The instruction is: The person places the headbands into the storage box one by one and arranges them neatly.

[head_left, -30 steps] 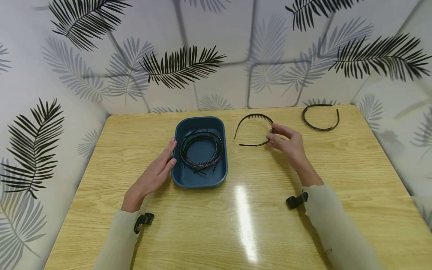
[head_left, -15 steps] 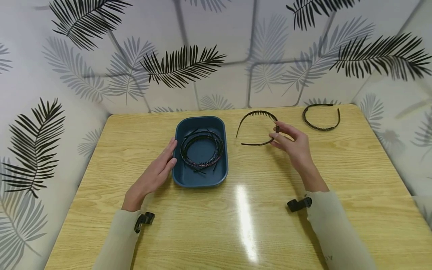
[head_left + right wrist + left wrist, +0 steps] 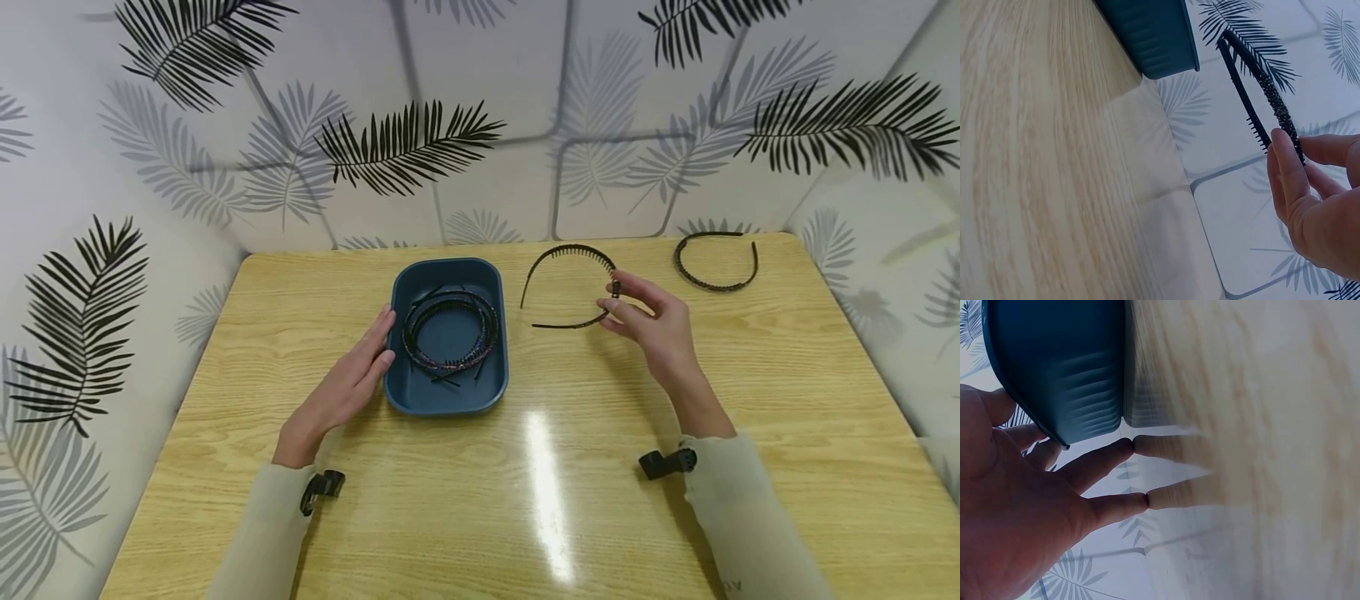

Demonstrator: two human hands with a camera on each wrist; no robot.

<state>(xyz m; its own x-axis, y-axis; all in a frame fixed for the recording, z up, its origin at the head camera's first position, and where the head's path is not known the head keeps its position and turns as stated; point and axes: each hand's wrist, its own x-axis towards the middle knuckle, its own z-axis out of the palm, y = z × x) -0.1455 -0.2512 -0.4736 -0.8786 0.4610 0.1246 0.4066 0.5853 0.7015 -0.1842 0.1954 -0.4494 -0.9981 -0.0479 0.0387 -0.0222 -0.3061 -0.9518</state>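
My right hand (image 3: 660, 329) pinches a black toothed headband (image 3: 573, 248) by its curved middle, the two ends pointing left toward the bin. In the right wrist view that headband (image 3: 1282, 109) is off the table and has a sparkly, beaded outer face. A dark blue plastic bin (image 3: 446, 411) stands left of it, with several black headbands (image 3: 450, 367) lying stacked in a ring inside. Against the bin's left side rests my left hand (image 3: 341, 387), its fingers straight. From the left wrist, the hand (image 3: 1029, 500) touches the bin's wall (image 3: 1079, 375), and two fingertips reach the tabletop.
Another black headband (image 3: 716, 287) lies at the back right corner of the wooden table (image 3: 420, 508). Behind the table's far edge rises a pale wall covering (image 3: 517, 192) with a leaf pattern. Black wrist cameras (image 3: 667, 463) sit on both sleeves.
My right hand has shifted slightly right with the headband, then kept nearly still while the headband tilted a little. The left hand and the bin have stayed in place.
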